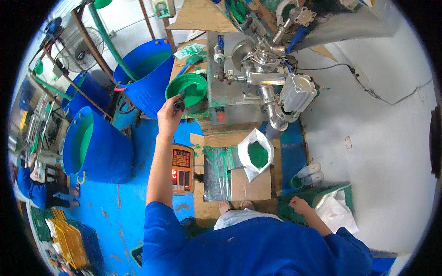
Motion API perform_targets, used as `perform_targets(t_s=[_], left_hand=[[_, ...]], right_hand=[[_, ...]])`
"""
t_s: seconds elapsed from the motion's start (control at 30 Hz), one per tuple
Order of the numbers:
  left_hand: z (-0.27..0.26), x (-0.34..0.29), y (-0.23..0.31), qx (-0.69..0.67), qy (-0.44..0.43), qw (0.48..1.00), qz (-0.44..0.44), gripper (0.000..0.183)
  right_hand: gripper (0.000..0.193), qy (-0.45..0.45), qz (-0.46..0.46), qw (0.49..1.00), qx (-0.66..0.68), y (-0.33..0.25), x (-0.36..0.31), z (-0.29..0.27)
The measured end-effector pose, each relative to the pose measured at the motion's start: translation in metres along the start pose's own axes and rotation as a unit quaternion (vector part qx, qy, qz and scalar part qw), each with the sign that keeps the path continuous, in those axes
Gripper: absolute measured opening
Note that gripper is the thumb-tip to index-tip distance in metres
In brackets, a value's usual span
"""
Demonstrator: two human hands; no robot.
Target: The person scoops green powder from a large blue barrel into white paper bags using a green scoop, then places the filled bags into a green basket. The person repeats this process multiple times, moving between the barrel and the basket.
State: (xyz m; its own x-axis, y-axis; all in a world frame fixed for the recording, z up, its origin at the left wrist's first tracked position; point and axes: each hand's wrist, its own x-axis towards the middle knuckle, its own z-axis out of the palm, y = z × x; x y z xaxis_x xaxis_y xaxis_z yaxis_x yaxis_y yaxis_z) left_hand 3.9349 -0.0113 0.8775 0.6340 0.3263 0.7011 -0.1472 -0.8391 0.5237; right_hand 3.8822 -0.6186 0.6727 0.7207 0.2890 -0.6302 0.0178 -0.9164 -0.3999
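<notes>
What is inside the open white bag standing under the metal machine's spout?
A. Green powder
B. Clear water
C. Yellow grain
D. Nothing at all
A: the white bag stands open on the cardboard below the machine's spout, and its mouth shows a green powdery fill.

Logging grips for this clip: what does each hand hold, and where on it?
Left hand grips a dark handle at the green bowl. Right hand rests on the green crate, holding nothing.
</notes>
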Motion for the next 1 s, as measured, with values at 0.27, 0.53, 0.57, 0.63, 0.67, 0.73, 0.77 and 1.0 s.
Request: perform_targets(t_s=[0.27,0.53,0.57,0.63,0.67,0.73,0.77,1.0], left_hand=[[0.01,0.002,-0.035,-0.335,0.234,0.876,-0.258,0.02],[-0.017,-0.006,-0.017,-0.38,0.306,0.805,-0.337,0.014],[-0.023,-0.01,-0.001,-0.386,0.281,0.815,-0.328,0.015],[-0.032,-0.023,0.037,-0.387,0.221,0.841,-0.305,0.016],[-0.028,-0.031,0.059,-0.371,0.196,0.847,-0.326,0.016],[-0.014,-0.052,0.102,-0.365,0.129,0.86,-0.334,0.015],[-0.001,-0.066,0.123,-0.353,0.089,0.855,-0.369,0.015],[0.129,-0.169,0.176,-0.128,-0.156,0.959,-0.201,0.021]], right_hand=[[0.028,-0.011,0.029,0.998,0.048,-0.023,-0.015,0.037],[0.028,0.01,0.006,0.997,0.079,-0.025,-0.017,0.035],[0.027,-0.007,0.032,0.997,0.075,-0.019,-0.016,0.035],[0.027,0.007,0.014,0.997,0.075,-0.007,-0.014,0.035],[0.027,0.019,0.018,0.997,0.074,0.0,-0.013,0.035],[0.028,-0.003,0.018,0.998,0.06,0.011,-0.01,0.031],[0.028,-0.029,0.036,0.998,0.046,0.016,-0.009,0.028],[0.028,0.074,-0.054,0.991,0.102,0.048,0.0,-0.008]])
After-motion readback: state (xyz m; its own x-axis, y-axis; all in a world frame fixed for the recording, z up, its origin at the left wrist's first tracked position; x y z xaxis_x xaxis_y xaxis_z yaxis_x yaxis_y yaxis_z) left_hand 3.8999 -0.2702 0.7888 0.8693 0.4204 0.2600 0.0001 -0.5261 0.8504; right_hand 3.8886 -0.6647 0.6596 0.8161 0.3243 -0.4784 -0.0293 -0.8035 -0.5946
